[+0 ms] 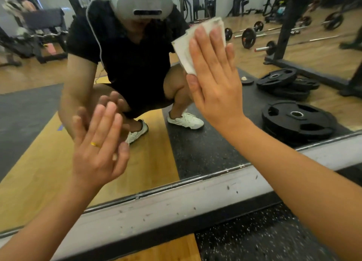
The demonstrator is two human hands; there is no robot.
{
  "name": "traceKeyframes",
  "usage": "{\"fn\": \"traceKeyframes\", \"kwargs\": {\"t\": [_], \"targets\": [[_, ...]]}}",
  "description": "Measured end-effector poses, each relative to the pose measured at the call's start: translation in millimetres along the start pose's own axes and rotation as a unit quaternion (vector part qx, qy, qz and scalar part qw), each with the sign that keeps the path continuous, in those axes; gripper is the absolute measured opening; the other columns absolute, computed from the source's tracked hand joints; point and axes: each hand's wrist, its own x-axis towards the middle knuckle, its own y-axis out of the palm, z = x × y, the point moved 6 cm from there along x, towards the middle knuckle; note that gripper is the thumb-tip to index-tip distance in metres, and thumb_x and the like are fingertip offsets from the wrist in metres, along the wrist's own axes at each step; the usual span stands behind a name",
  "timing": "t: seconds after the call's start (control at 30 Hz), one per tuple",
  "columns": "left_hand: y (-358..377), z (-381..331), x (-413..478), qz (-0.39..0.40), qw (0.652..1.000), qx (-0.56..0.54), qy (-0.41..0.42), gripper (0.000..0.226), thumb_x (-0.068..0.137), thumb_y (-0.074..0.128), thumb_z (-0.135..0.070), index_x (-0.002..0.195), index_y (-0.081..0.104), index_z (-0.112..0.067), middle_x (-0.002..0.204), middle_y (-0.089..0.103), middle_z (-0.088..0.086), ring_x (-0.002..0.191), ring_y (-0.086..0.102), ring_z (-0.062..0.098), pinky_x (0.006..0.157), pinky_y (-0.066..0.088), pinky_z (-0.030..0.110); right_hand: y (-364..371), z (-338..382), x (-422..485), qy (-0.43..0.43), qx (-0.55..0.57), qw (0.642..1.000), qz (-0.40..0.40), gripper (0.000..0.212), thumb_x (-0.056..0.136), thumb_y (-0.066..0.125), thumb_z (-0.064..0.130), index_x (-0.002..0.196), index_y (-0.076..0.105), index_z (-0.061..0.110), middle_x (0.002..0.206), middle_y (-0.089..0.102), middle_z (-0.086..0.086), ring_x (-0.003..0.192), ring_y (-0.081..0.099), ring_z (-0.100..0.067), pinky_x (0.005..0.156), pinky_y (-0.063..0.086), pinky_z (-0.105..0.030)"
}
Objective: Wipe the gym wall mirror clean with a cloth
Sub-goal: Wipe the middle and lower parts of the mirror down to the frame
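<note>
Against mirror (pixel 49 123), right hand (pixel 215 88) presses cloth (pixel 188 47); left hand (pixel 100 143) beside.

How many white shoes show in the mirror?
2, both reflections: one shoe on the wood floor, the other shoe right of it on the dark mat.

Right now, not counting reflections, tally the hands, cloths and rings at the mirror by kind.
hands: 2 (left hand, right hand)
cloth: 1
ring: 1
total: 4
</note>
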Motion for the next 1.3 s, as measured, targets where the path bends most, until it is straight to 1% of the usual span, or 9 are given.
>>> {"fn": "traceKeyframes", "kwargs": {"t": [0.23, 0.37, 0.43, 0.5, 0.7, 0.9, 1.1, 1.2, 1.3], "targets": [[12.4, -76.3, 71.0, 0.074, 0.990, -0.089, 0.082, 0.057, 0.092, 0.059, -0.014, 0.147, 0.053, -0.002, 0.156, 0.046, 0.014, 0.149, 0.041, 0.030, 0.124, 0.018, 0.056, -10.7, -53.6, -67.8, 0.164, 0.008, 0.986, -0.007, 0.048, 0.109, 0.039, 0.014, 0.153, 0.037, -0.003, 0.160, 0.036, -0.021, 0.151, 0.027, -0.039, 0.127, 0.012, -0.045], [39.9, -93.6, 125.5, 0.113, 0.982, -0.057, 0.139, 0.055, 0.095, 0.055, -0.018, 0.148, 0.054, -0.002, 0.159, 0.043, 0.013, 0.150, 0.038, 0.031, 0.127, 0.014, 0.054, -42.2, -143.6, -118.4, 0.478, 0.041, 0.863, -0.158, 0.051, 0.112, 0.035, 0.018, 0.158, 0.029, -0.002, 0.167, 0.026, -0.018, 0.157, 0.016, -0.032, 0.130, 0.012, -0.045], [57.7, -101.1, 143.3, 0.135, 0.978, -0.032, 0.153, 0.055, 0.098, 0.052, -0.020, 0.150, 0.050, -0.001, 0.162, 0.039, 0.014, 0.153, 0.033, 0.032, 0.127, 0.014, 0.058, -48.3, -154.4, -120.2, 0.534, 0.065, 0.819, -0.200, 0.053, 0.111, 0.034, 0.020, 0.158, 0.028, -0.003, 0.167, 0.025, -0.017, 0.158, 0.014, -0.031, 0.130, 0.012, -0.041], [69.6, -105.0, 147.4, 0.150, 0.973, -0.005, 0.174, 0.057, 0.100, 0.049, -0.022, 0.153, 0.046, -0.002, 0.164, 0.036, 0.014, 0.154, 0.031, 0.032, 0.124, 0.021, 0.062, -41.6, -133.3, -101.7, 0.522, 0.080, 0.823, -0.209, 0.052, 0.110, 0.035, 0.019, 0.157, 0.030, -0.001, 0.167, 0.026, -0.017, 0.158, 0.013, -0.033, 0.129, 0.011, -0.034], [74.2, -103.4, 148.3, 0.171, 0.965, 0.011, 0.197, 0.058, 0.100, 0.050, -0.023, 0.154, 0.044, -0.001, 0.165, 0.033, 0.015, 0.153, 0.031, 0.035, 0.119, 0.027, 0.067, -34.3, -124.0, -100.4, 0.254, 0.063, 0.963, -0.059, 0.050, 0.111, 0.034, 0.024, 0.153, 0.038, -0.003, 0.160, 0.038, -0.023, 0.153, 0.025, -0.040, 0.127, 0.021, -0.048], [73.8, -105.9, 146.4, 0.153, 0.964, 0.009, 0.219, 0.056, 0.101, 0.047, -0.023, 0.152, 0.047, -0.001, 0.166, 0.033, 0.014, 0.152, 0.032, 0.042, 0.117, 0.025, 0.071, -51.1, -170.2, -142.6, 0.430, 0.064, 0.894, -0.106, 0.053, 0.109, 0.035, 0.017, 0.158, 0.026, -0.001, 0.167, 0.025, -0.020, 0.158, 0.008, -0.026, 0.130, 0.011, -0.046], [116.2, -84.6, 132.7, 0.273, 0.950, -0.003, 0.153, 0.071, 0.097, 0.050, -0.041, 0.155, 0.040, -0.002, 0.170, 0.022, 0.015, 0.155, 0.021, 0.044, 0.115, 0.022, 0.076, -41.0, -134.1, -85.7, 0.191, 0.047, 0.980, -0.033, 0.049, 0.103, 0.051, 0.010, 0.149, 0.043, -0.005, 0.157, 0.043, -0.023, 0.153, 0.029, -0.036, 0.127, 0.018, -0.050], [99.8, -110.9, 146.8, 0.228, 0.954, -0.073, 0.181, 0.067, 0.095, 0.050, -0.035, 0.154, 0.043, -0.004, 0.168, 0.027, 0.016, 0.154, 0.026, 0.042, 0.114, 0.023, 0.076, -51.7, -172.6, -121.3, 0.308, 0.026, 0.948, -0.078, 0.052, 0.106, 0.039, 0.019, 0.154, 0.037, -0.002, 0.161, 0.037, -0.021, 0.154, 0.027, -0.036, 0.129, 0.012, -0.045], [92.4, -140.3, 156.7, 0.212, 0.928, -0.092, 0.292, 0.063, 0.096, 0.053, -0.030, 0.155, 0.046, -0.010, 0.166, 0.033, 0.010, 0.153, 0.032, 0.034, 0.118, 0.025, 0.070, -59.0, -196.4, -146.7, 0.484, 0.080, 0.853, -0.177, 0.053, 0.109, 0.036, 0.017, 0.159, 0.027, 0.003, 0.168, 0.025, -0.014, 0.159, 0.012, -0.026, 0.130, 0.009, -0.043]]}}
